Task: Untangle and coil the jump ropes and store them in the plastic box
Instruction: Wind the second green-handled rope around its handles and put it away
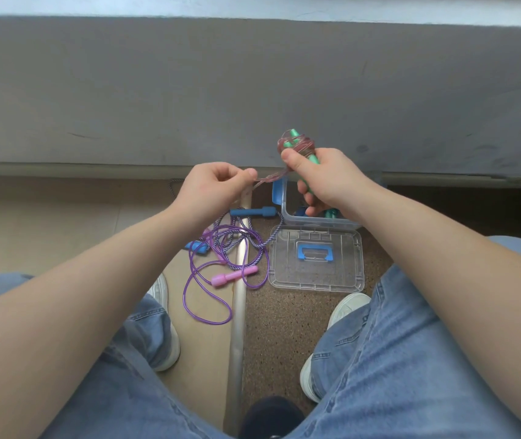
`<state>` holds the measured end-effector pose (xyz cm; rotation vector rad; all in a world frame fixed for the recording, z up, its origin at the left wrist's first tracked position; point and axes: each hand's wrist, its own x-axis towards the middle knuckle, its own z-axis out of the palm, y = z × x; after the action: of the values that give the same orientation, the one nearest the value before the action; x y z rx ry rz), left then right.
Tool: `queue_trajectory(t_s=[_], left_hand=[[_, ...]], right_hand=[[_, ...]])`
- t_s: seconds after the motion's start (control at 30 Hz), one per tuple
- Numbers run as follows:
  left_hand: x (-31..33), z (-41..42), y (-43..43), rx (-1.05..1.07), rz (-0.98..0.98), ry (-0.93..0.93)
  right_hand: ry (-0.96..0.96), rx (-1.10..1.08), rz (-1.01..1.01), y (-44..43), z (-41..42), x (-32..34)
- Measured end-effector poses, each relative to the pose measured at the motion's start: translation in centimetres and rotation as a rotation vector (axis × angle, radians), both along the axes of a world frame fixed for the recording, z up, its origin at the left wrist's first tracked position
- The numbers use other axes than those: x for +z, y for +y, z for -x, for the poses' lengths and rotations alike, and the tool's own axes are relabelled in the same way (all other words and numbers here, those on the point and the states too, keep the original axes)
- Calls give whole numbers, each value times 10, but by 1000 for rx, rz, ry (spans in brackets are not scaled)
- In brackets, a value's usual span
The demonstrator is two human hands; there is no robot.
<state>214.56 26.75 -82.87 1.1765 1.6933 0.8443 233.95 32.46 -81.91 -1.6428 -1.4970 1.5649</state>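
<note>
Two hands above plastic box (287,213): right hand (325,175) clamps green handles (297,144) with pink rope (272,179) wound round; left hand (211,185) pinches free tail taut. Risk: slack tail, coil unwinds.

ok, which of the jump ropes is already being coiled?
The pinkish rope with green handles: wound around its handles in the right hand, tail pulled taut by the left hand. The purple rope with pink handles and the braided blue-handled rope lie loose on the floor.

Soft even daylight, possibly from above; wide-angle bending at edges.
</note>
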Motion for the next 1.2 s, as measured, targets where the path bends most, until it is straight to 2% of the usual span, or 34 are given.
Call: queue_trajectory(t_s=[0.13,0.3,0.37,0.47,0.6,0.67,0.77,0.83,0.9,0.97,1.03,1.13,1.2], left_hand=[[7,-2,1,14,-32,-32],[15,-5,-6,-164,-121,-211],[15,-6,-7,-134,-167,-323],[18,-3,-1,-40,-189,-279],[13,3,4,-5,-52,-261],[9,2,2,-106,-6,-217],[5,-4,-4,-294,32,-262],[3,-8,-8,-406,63,-233],[0,-12,-11,-408,133,-229],[-2,-15,-10,-334,170,-162],[1,-14,-8,-321,163,18],[0,-10,-7,-475,139,383],[-4,-10,-8,-533,113,520]], right_hand=[[-114,-5,-27,1,-1,-3],[-208,2,-50,5,-4,-6],[-318,80,-73,4,-6,-8],[-367,157,-104,2,-10,-7],[-263,262,-161,-4,-2,5],[-132,297,-115,-10,4,8],[60,344,-43,-17,11,11],[115,362,-58,-19,13,14],[150,341,-68,-18,13,16],[185,328,-43,-16,11,15],[171,331,-17,-12,7,12],[44,311,-15,-6,3,7],[-62,280,-59,-4,4,5]])
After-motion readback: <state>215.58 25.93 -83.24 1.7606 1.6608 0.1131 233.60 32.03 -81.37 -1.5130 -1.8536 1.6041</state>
